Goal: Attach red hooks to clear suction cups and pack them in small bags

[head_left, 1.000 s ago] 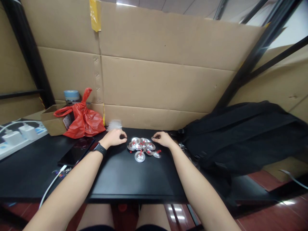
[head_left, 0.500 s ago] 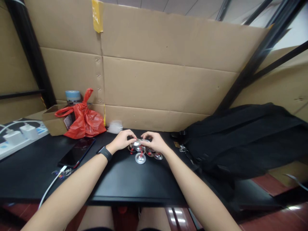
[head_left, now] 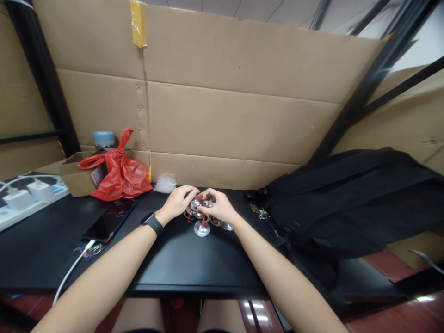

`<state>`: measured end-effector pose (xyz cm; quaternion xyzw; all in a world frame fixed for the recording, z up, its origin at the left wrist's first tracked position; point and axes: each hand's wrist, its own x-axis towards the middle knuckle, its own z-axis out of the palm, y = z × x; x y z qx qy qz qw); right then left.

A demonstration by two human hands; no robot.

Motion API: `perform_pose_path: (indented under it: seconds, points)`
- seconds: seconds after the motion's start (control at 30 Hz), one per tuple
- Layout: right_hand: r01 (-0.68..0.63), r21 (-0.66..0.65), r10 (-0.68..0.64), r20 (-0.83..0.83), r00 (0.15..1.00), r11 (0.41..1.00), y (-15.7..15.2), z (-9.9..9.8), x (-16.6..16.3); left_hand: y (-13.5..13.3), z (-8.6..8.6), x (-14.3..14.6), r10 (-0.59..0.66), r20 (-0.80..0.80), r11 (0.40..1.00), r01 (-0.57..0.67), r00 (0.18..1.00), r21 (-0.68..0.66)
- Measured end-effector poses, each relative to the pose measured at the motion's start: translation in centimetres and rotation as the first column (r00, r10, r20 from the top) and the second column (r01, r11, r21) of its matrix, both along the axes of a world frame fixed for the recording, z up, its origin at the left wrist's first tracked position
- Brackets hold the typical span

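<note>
Several small silver finger cymbals with red straps lie heaped on the black table [head_left: 166, 266]. One silver finger cymbal [head_left: 196, 202] is raised at the top of the heap, between my two hands. My left hand [head_left: 177, 201], with a dark watch on its wrist, has its thumb and fingers closed at that cymbal's left edge. From the other side my right hand [head_left: 219, 206] pinches it, thumb below and forefinger by the red strap. Nearer me a separate finger cymbal [head_left: 201, 228] lies flat with its strap upward. My fingers hide part of the heap.
Left of my hands are a red plastic bag [head_left: 123, 175], a cardboard box [head_left: 78, 173], a phone [head_left: 110, 221] with a white cable, and a power strip [head_left: 26, 208]. A black backpack [head_left: 354, 199] fills the right side. A cardboard wall [head_left: 225, 120] stands behind.
The top cymbal has tilted and its red strap shows more. My right hand has shifted slightly left, and my left fingers have risen a little over the cymbal.
</note>
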<state>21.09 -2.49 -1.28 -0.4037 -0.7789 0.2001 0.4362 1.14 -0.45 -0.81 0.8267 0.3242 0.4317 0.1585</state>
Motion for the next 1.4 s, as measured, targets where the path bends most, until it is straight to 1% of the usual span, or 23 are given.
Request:
perform_pose_path:
  seconds: [0.1,0.17,0.23,0.27,0.37,0.43,0.53,0.63,0.73,0.83,0.9,1.0,1.07,1.2,1.33,1.4]
  points:
    - [0.025,-0.059,-0.032,-0.122,0.992,0.998,0.3,-0.2,0.1,0.4,-0.2,-0.2,0.116,0.048,0.993,-0.115,0.992,-0.019]
    - [0.011,-0.110,-0.036,-0.224,0.974,0.994,0.5,-0.3,0.1,0.6,-0.5,-0.2,0.128,0.034,0.991,-0.127,0.991,-0.033]
    - [-0.040,-0.157,-0.013,-0.319,0.948,0.987,0.7,-0.3,0.1,0.8,-0.7,-0.2,0.064,0.033,0.993,-0.060,0.997,-0.100]
    - [-0.072,-0.174,0.005,-0.357,0.934,0.982,0.7,-0.3,0.1,0.9,-0.8,-0.1,0.023,0.060,0.988,-0.014,0.998,-0.151]
    - [-0.137,-0.180,0.053,-0.409,0.911,0.974,0.6,-0.3,0.0,0.9,-1.1,0.2,-0.053,0.202,0.954,0.109,0.978,-0.278]
    - [-0.161,-0.170,0.078,-0.414,0.907,0.972,0.5,-0.2,0.0,1.0,-1.4,0.5,-0.069,0.264,0.939,0.152,0.962,-0.310]
    - [-0.193,-0.171,0.108,-0.411,0.905,0.966,0.3,-0.1,-0.1,1.1,-1.7,0.8,-0.063,0.307,0.926,0.170,0.950,-0.336]
    - [-0.202,-0.184,0.109,-0.418,0.902,0.962,0.3,-0.2,-0.2,1.4,-1.9,0.7,-0.091,0.318,0.894,0.218,0.944,-0.391]
    - [-0.201,-0.198,0.093,-0.449,0.889,0.960,0.7,-0.4,0.1,1.8,-1.6,0.1,-0.120,0.310,0.859,0.255,0.943,-0.444]
    - [-0.180,-0.205,0.057,-0.493,0.868,0.962,1.2,-0.6,0.7,2.0,-1.0,-0.7,-0.064,0.271,0.867,0.188,0.960,-0.462]
    - [-0.187,-0.219,0.057,-0.491,0.869,0.958,1.5,-0.8,1.0,1.9,-0.8,-0.7,-0.026,0.263,0.870,0.151,0.965,-0.468]
    - [-0.268,-0.263,0.135,-0.432,0.892,0.927,1.6,-1.1,0.8,1.7,-0.8,0.3,-0.032,0.304,0.865,0.178,0.952,-0.469]
    - [-0.296,-0.274,0.171,-0.402,0.900,0.915,1.5,-1.2,0.6,1.5,-1.0,1.0,-0.036,0.325,0.867,0.192,0.945,-0.460]
    - [-0.252,-0.241,0.150,-0.375,0.915,0.937,1.1,-0.8,0.3,1.2,-1.3,1.5,-0.042,0.334,0.868,0.200,0.942,-0.454]
    - [-0.289,-0.224,0.201,-0.347,0.916,0.931,0.8,-0.3,0.5,0.8,-1.1,1.3,-0.112,0.329,0.864,0.255,0.938,-0.433]
    - [-0.281,-0.228,0.193,-0.342,0.920,0.932,0.6,-0.1,0.6,0.9,-1.0,1.1,-0.126,0.293,0.876,0.245,0.948,-0.417]
